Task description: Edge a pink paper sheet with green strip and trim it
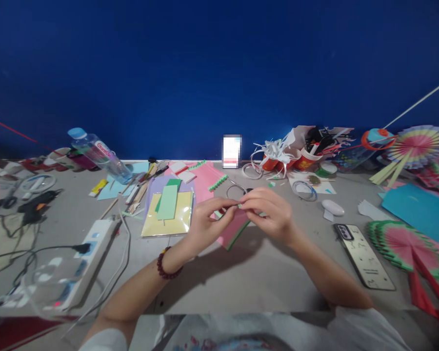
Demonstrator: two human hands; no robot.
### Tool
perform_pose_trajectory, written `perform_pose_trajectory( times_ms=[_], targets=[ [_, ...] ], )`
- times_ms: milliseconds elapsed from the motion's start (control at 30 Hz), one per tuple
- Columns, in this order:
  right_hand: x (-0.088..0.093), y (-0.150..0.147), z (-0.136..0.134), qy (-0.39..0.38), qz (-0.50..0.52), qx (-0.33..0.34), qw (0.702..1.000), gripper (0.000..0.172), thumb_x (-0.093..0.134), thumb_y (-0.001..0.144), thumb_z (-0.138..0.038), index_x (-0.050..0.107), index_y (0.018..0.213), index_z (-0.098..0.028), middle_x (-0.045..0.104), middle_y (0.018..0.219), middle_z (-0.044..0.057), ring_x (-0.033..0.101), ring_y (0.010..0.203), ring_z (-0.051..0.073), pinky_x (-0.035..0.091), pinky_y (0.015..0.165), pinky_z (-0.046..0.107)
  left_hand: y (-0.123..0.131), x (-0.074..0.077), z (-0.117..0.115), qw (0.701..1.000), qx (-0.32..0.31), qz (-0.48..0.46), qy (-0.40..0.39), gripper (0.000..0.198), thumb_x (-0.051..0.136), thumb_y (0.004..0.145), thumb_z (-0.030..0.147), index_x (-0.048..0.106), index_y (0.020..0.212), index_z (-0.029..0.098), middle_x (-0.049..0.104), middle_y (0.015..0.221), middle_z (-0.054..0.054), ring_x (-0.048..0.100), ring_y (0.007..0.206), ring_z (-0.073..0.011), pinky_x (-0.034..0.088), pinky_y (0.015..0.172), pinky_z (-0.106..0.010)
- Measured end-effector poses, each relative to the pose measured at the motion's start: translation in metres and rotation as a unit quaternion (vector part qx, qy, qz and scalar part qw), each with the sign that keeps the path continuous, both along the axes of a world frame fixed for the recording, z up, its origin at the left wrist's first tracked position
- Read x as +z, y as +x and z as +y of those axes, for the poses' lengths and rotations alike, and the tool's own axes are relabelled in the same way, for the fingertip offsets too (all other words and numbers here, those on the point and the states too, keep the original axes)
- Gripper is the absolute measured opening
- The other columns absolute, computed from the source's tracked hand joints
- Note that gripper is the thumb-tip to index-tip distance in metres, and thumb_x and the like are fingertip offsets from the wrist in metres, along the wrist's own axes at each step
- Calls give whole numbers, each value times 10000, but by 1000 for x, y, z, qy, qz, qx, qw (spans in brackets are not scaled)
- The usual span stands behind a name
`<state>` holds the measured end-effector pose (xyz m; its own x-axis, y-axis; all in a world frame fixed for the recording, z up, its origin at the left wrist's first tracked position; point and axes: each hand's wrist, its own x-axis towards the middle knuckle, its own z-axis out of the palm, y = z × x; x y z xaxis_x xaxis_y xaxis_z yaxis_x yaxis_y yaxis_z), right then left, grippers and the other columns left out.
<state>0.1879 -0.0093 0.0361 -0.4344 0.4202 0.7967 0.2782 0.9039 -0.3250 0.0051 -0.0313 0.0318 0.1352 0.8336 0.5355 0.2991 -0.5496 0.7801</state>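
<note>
While the phone (366,256) is lying off to the right, the left hand (205,222) and right hand (272,212) are meeting over the middle of the table (241,287). Both sets of fingertips are pinching the top edge of the folded paper (234,235), pink with green edging.

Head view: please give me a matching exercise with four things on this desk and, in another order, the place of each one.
Things:
1 water bottle
2 phone
3 power strip
4 pink folded paper

Places:
A held between left hand and right hand
B at the back left, by the blue wall
C nearer the front, right of both hands
D nearer the front, left of both hands

Pairs: 1-B; 2-C; 3-D; 4-A
</note>
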Motion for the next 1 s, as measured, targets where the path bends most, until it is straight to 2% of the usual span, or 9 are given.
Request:
perform_pose_trajectory(
  times_ms=[100, 167, 267, 333, 467, 567, 733, 867, 1000],
  targets=[
    [7, 5, 3, -109, 42, 14, 993, 129, 570, 827, -106, 633, 881, -205, 691, 844, 45, 639, 810, 169, 510, 757, 329, 0, 1, 0, 1000, 10, 3, 0, 116, 602, 816, 174, 718, 810, 173, 731, 758, -38, 617, 632, -116, 490, 611, -221],
    [6, 14, 14, -208, 63, -11, 976, 67, 578, 838, -177, 638, 856, -201, 683, 832, 41, 632, 794, 167, 503, 734, 315, -1, 4, 1, 999, 9, -7, -36, 119, 605, 812, 193, 716, 779, 167, 726, 741, -42, 620, 640, -126, 488, 610, -227],
    [-9, 31, 42, -359, 60, -61, 929, 135, 577, 843, -304, 637, 847, -183, 670, 789, 36, 609, 717, 155, 485, 669, 290, -5, 7, 4, 993, -13, -34, -110, 133, 621, 811, 245, 714, 764, 162, 711, 709, -45, 616, 643, -136, 479, 590, -227],
    [-27, 39, 62, -422, 11, -104, 901, 193, 566, 836, -348, 641, 873, -174, 675, 807, 42, 598, 694, 153, 466, 651, 284, -10, 8, 8, 986, -45, -51, -151, 156, 631, 816, 286, 713, 767, 162, 693, 679, -41, 599, 624, -129, 462, 567, -220],
    [-58, 40, 79, -409, -102, -190, 887, 175, 555, 822, -313, 660, 838, -173, 693, 822, 50, 594, 735, 169, 431, 689, 280, -23, 8, 15, 964, -132, -87, -215, 198, 671, 795, 345, 698, 732, 160, 652, 635, -25, 542, 560, -102, 427, 523, -210],
    [-68, 34, 78, -367, -193, -237, 879, 172, 525, 843, -269, 666, 859, -172, 700, 872, 66, 597, 772, 176, 408, 696, 268, -30, 10, 18, 954, -145, -117, -235, 199, 700, 771, 354, 683, 723, 162, 650, 686, -24, 534, 590, -95, 424, 544, -202],
    [-75, 33, 78, -351, -319, -297, 829, 203, 566, 807, -205, 662, 980, -158, 696, 1002, 88, 606, 886, 188, 389, 725, 254, -33, 10, 19, 937, -143, -137, -287, 232, 686, 779, 364, 610, 696, 162, 559, 628, 17, 457, 525, -65, 359, 481, -181],
    [-76, 33, 78, -357, -348, -318, 807, 174, 601, 785, -242, 682, 910, -153, 700, 980, 114, 613, 891, 218, 377, 677, 260, -32, 9, 19, 941, -111, -99, -305, 249, 675, 780, 376, 596, 695, 156, 516, 608, 27, 410, 504, -57, 296, 448, -179],
    [-67, 34, 74, -357, -365, -351, 785, 180, 550, 786, -210, 682, 892, -149, 700, 948, 137, 622, 851, 235, 355, 624, 267, -30, 9, 19, 943, -98, -102, -302, 288, 676, 768, 404, 579, 667, 152, 502, 592, 27, 396, 503, -60, 269, 445, -185]
  ],
)
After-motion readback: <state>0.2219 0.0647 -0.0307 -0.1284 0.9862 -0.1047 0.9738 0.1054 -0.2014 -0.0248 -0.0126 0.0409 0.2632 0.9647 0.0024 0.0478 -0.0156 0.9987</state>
